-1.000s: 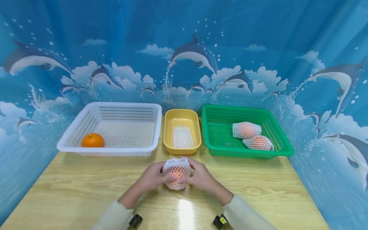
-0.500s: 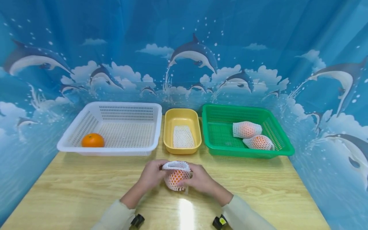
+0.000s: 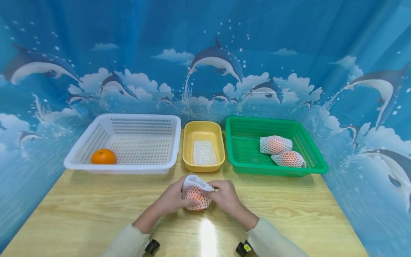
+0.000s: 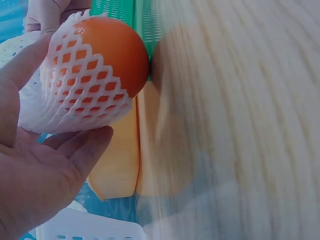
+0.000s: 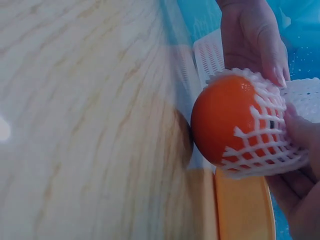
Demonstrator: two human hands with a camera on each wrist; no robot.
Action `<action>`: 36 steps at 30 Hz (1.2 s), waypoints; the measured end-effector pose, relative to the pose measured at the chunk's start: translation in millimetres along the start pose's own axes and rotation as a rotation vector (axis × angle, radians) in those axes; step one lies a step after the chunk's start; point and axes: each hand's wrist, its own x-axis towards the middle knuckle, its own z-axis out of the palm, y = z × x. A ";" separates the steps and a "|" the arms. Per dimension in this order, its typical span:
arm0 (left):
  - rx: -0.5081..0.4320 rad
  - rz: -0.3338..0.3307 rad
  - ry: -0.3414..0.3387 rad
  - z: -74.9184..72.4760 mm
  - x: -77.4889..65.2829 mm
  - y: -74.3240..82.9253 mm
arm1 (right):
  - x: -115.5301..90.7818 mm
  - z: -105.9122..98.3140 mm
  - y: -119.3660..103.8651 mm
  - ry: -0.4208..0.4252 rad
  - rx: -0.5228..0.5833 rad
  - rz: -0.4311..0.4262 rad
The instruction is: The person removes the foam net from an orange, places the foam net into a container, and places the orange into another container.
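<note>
Between the two hands an orange (image 4: 117, 55) sits partly inside a white foam net sleeve (image 3: 193, 182). Both wrist views show the lower part of the fruit bare, with the sleeve's cut mesh edge around it, close by the tabletop. My left hand (image 3: 173, 197) grips the sleeved orange from the left, its thumb across the front. On the other side, my right hand (image 3: 226, 196) pinches the sleeve's upper edge, which flares open toward the top. The right fingertips are partly hidden behind the net.
A white basket (image 3: 122, 166) at back left holds another orange (image 3: 103, 156). In the yellow tray (image 3: 203, 168) lies a flat foam net (image 3: 204, 152). At back right, a green basket (image 3: 273, 170) contains two net-sleeved fruits (image 3: 276, 145). A dolphin-print curtain (image 3: 205, 53) hangs behind.
My right hand has shifted from the orange's side up to the sleeve's edge. My left thumb went to the rim, then back down on the front. The sleeve's upper edge now stands up and tilts.
</note>
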 end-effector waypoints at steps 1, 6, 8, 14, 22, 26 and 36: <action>0.005 0.001 -0.001 0.3 -0.3 0.0 | -0.5 0.1 -0.2 0.016 -0.009 -0.007; 0.068 -0.030 0.042 1.3 -1.8 0.4 | -0.6 -1.8 0.1 -0.055 0.005 0.014; 0.085 -0.047 0.076 1.7 -1.9 0.8 | -0.5 -2.3 0.9 -0.137 0.005 0.061; 0.102 -0.052 0.188 4.2 -1.8 2.4 | -1.9 -1.0 1.2 -0.321 -0.001 0.166; 0.154 -0.034 0.358 7.4 -0.3 6.0 | -0.8 -0.6 2.7 -0.357 0.010 0.120; 0.149 -0.021 0.386 7.2 0.6 8.3 | -0.8 -1.2 4.3 -0.352 -0.008 0.107; 0.067 -0.042 0.208 5.2 1.3 4.2 | -0.6 -6.5 8.5 -0.243 -0.021 0.064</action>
